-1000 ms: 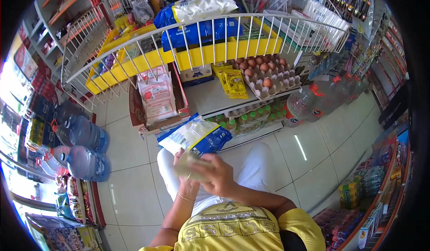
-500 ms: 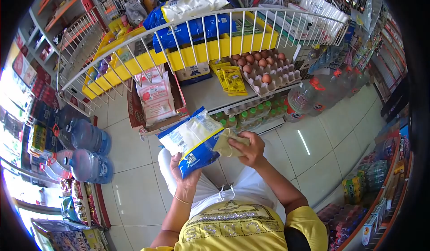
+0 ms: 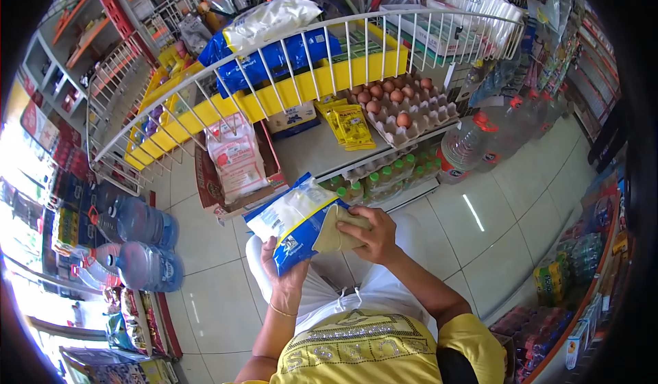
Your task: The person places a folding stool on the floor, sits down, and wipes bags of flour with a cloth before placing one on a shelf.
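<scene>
A blue and white plastic packet with a yellow stripe [image 3: 291, 213] is tilted in front of me, above my lap. My left hand [image 3: 286, 266] grips its lower left side, the thumb lying on the front face. In my right hand [image 3: 373, 234] is a folded beige cloth [image 3: 334, 228], pressed against the packet's right end and covering part of it. The fingers of that hand are bent over the cloth. What the packet contains cannot be made out.
A white wire rack [image 3: 260, 52] holds blue packets [image 3: 277, 62]. Below are an open box of white bags [image 3: 236, 156], yellow sachets [image 3: 353, 127] and an egg tray [image 3: 418, 113]. Large water bottles [image 3: 147, 266] stand left; empty-looking bottles [image 3: 469, 144] stand right.
The cloth has moved slightly down and left over the packet's right end and looks more spread out. My left hand keeps its hold on the packet. The view has shifted slightly.
</scene>
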`<state>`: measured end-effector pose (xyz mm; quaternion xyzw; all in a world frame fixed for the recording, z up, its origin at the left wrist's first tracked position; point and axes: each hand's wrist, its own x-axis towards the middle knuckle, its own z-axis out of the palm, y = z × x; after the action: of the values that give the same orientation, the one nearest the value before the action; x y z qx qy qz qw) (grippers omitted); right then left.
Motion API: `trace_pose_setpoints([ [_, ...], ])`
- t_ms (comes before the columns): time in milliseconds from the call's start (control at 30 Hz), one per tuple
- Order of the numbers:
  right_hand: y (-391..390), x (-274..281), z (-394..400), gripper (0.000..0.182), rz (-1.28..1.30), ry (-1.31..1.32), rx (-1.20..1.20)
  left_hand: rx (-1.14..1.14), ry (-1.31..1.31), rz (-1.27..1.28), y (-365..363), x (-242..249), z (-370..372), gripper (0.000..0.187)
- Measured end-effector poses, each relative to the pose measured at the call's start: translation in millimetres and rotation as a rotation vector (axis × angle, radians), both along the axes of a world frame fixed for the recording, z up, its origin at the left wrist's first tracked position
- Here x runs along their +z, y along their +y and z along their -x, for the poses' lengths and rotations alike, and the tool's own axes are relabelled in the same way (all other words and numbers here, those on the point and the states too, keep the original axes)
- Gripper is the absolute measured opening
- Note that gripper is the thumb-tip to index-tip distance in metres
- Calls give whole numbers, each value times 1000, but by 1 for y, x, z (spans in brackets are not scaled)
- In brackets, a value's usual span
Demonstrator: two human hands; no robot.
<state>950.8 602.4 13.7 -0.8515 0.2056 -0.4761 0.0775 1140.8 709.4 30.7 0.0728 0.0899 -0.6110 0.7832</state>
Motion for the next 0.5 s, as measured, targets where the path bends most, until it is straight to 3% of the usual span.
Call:
trace_pose_setpoints([
  [100,2,-26,8,54,-88,-3,45,19,58,-11,3,-10,-10,51],
  [200,2,-54,17,43,-280,196,123,70,-37,-24,6,1,-16,51],
  [267,16,-36,12,33,-757,-454,59,52,-68,-75,4,13,-8,49],
  [300,26,-6,13,35,-1191,-548,19,86,-268,-176,5,12,-5,47],
  [333,28,0,6,35,-1197,-548,11,114,-473,-271,4,11,-1,45],
  [367,28,5,-3,38,-1345,-717,91,137,-668,-384,2,13,6,44],
  [400,30,8,-12,41,-1484,-891,176,147,-928,-348,0,15,15,48],
  [433,32,3,-23,44,-1653,-905,186,25,-1160,-348,-1,22,21,55],
  [467,36,3,-33,44,-1643,-913,185,-97,-1391,-343,-2,28,26,63],
  [500,38,3,-43,45,-1712,-1012,380,-22,-1836,-205,-6,30,32,71],
])
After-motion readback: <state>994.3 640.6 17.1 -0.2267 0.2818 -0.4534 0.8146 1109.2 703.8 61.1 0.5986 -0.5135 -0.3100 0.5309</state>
